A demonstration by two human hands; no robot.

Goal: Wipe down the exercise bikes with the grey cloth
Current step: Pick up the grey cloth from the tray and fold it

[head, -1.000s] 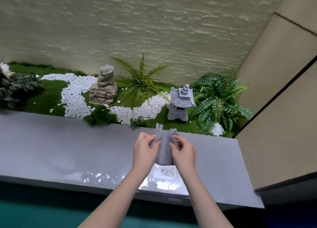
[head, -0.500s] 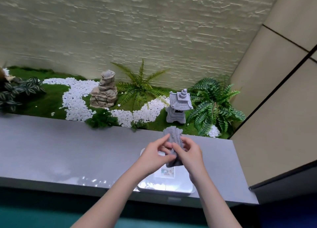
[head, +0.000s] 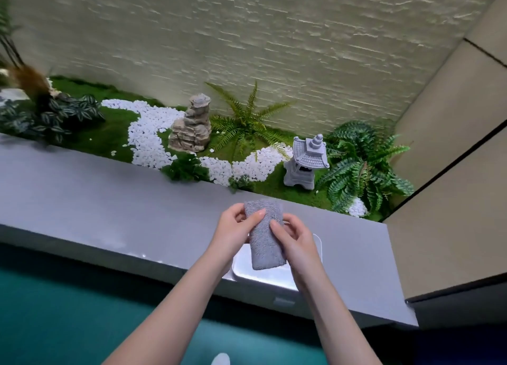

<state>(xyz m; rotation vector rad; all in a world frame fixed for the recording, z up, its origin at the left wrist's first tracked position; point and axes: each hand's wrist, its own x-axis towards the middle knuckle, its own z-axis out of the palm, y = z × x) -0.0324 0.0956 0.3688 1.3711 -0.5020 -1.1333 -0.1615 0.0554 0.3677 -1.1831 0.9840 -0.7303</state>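
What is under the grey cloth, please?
The left hand and right hand hold the cloth above a shiny tray on the ledge. Cloth and hands cover most of the tray, so anything lying in it cannot be seen.

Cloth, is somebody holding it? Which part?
Yes. Both hands hold the cloth at its upper half: the left hand pinches its left edge, the right hand its right edge.
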